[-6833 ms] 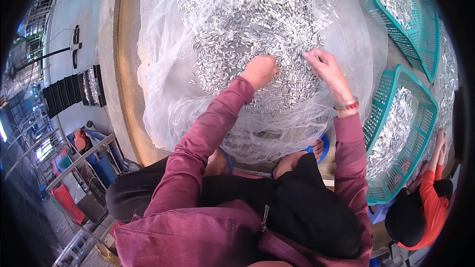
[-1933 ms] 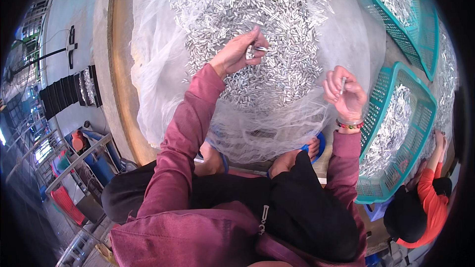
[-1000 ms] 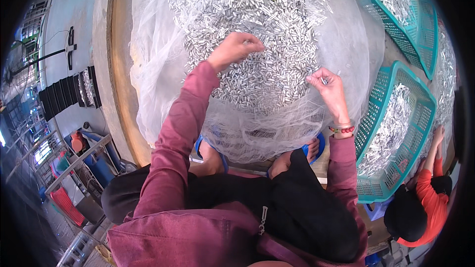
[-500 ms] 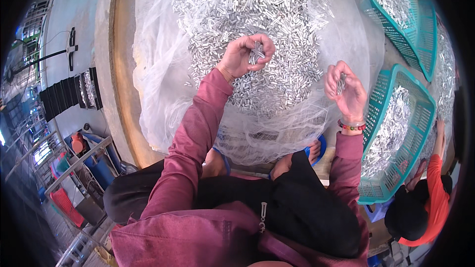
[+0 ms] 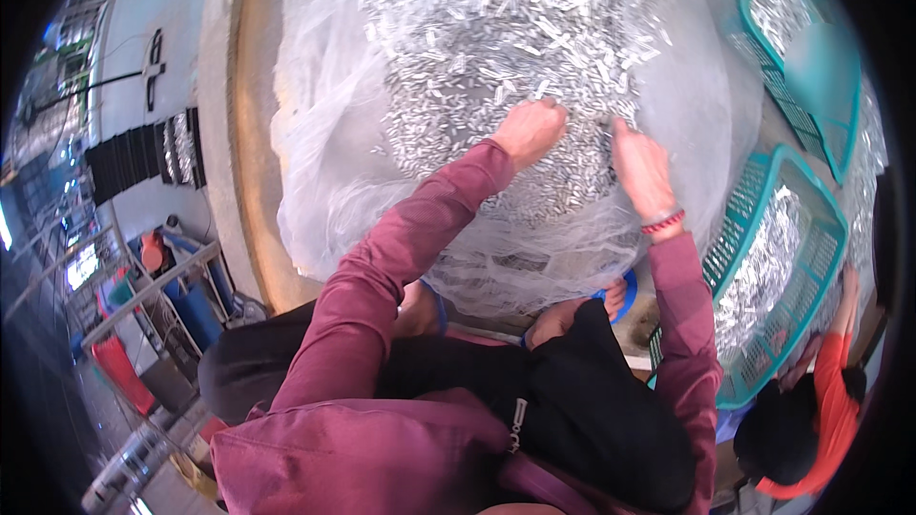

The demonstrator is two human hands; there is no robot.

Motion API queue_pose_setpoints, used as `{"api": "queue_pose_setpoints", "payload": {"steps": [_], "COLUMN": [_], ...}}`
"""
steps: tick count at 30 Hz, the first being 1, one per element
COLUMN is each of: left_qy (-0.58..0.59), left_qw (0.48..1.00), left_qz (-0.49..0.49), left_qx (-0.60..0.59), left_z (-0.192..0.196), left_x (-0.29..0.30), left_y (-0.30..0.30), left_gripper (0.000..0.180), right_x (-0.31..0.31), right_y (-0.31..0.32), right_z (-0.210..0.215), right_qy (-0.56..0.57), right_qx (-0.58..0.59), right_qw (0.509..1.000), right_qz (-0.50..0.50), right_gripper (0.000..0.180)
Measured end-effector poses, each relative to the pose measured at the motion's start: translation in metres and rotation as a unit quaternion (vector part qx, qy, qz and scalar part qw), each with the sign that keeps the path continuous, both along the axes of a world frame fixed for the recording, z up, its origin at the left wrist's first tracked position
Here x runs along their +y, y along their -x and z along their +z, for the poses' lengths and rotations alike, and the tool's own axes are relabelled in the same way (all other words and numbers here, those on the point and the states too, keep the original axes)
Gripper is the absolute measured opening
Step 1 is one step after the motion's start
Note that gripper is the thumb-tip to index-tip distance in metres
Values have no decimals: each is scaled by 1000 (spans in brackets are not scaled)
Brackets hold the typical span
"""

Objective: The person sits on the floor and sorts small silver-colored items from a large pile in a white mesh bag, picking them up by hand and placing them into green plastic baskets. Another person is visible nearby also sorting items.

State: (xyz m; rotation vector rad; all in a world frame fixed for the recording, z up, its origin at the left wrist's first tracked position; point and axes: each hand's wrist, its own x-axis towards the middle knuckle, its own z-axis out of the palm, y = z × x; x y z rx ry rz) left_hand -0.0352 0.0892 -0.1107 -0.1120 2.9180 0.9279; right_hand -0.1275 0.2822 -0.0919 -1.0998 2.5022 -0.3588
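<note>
A wide heap of small silvery metal pieces, slim and rod-like, lies on a white mesh net in front of me. My left hand is at the middle of the heap, back up, fingers curled closed; what is inside them is hidden. Just to its right, my right hand reaches to the heap's right side. Its fingers are bent down together among the pieces, and the fingertips are blurred, so I cannot make out what they grip.
A green plastic basket of silvery pieces stands at my right. Another green basket with similar pieces is beyond it. At the far right is a person in an orange top. A concrete ledge runs along the left.
Both hands have turned from palm-up, with bunches of metal pieces showing in the fingers, to facing down on the heap. The left moved right and the right moved slightly left, closer together.
</note>
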Motion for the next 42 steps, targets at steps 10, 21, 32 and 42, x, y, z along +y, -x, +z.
{"api": "queue_pose_setpoints", "payload": {"steps": [10,21,32,42], "left_qy": [-509,53,70,108], "left_qw": [817,956,963,960], "left_qz": [90,-287,-32,-159], "left_qx": [-258,-13,-258,-201], "left_z": [99,129,95,8], "left_x": [-55,27,-38,-55], "left_y": [26,20,-25,-95], "left_gripper": [14,14,47,30], "right_x": [-7,-18,94,278], "right_y": [-13,-42,-1,-34], "right_z": [24,34,118,152], "right_qy": [464,507,626,379], "right_qx": [-822,-642,-605,-233], "right_qw": [301,545,368,598], "right_qz": [-135,-180,-326,-667], "right_gripper": [17,39,28,54]}}
